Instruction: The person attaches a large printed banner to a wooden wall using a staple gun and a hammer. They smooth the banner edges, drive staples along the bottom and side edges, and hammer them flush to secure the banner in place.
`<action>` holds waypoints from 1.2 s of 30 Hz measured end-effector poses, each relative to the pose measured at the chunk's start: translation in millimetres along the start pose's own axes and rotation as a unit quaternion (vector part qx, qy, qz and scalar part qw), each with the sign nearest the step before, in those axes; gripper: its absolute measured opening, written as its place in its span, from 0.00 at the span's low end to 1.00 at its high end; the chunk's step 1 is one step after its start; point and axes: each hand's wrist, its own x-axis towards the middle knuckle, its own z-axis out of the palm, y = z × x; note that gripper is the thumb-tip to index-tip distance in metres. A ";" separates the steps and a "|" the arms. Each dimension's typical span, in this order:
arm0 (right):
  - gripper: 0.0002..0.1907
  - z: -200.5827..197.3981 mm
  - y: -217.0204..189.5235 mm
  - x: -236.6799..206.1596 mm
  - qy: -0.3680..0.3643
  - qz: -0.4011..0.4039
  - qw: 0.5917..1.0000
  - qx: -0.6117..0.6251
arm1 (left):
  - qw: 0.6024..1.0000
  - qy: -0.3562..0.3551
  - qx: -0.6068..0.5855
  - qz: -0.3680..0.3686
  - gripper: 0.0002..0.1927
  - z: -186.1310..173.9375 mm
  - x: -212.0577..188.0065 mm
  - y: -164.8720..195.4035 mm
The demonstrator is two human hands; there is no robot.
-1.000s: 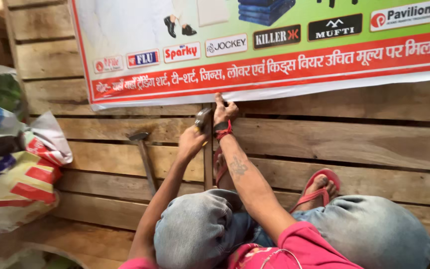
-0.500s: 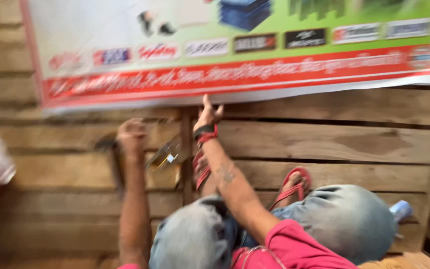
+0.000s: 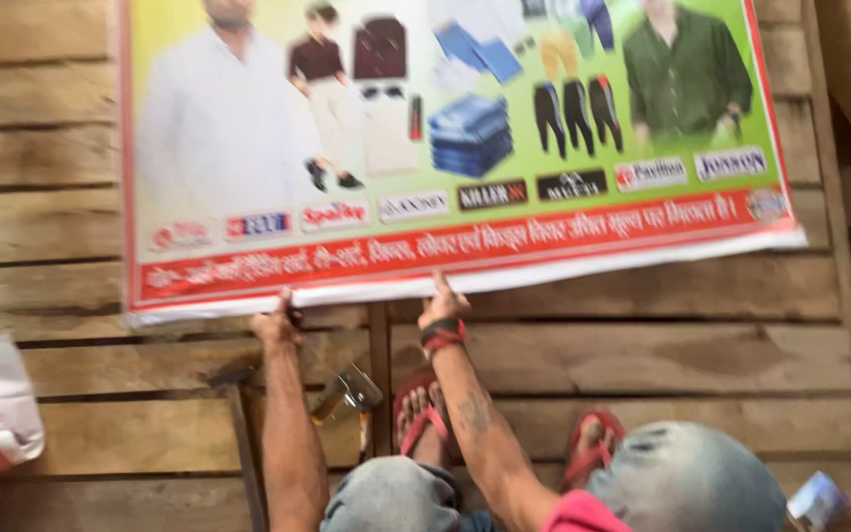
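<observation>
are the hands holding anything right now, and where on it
Both hands are on the banner at its white bottom edge: left hand pinches it left of centre, right hand presses a finger near mid-edge. The hammer lies unheld.

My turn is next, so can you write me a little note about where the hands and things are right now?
Left hand: pressing the lower edge of the banner, fingers curled; whether it grips anything is unclear.
Right hand: one finger up on the same edge, near the middle.
Hammer: lying loose on the wooden planks between the arms; a second tool lies left of it.
Done: banner spread flat.
Left: its bottom edge looks unfastened.
</observation>
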 end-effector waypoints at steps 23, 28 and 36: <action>0.21 -91.4 -46.7 68.7 0.015 -0.196 0.970 -0.143 | 0.994 0.013 -0.023 -0.102 0.19 -47.2 -26.3 -117.4; 0.26 -98.4 -107.0 106.4 0.023 -0.184 0.981 -0.053 | 0.996 0.037 -0.004 -0.078 0.22 -52.8 -23.6 -130.1; 0.30 -93.2 -136.5 125.2 -0.229 -0.008 0.962 0.147 | 0.997 -0.006 0.032 -0.068 0.20 -54.0 -15.8 -135.5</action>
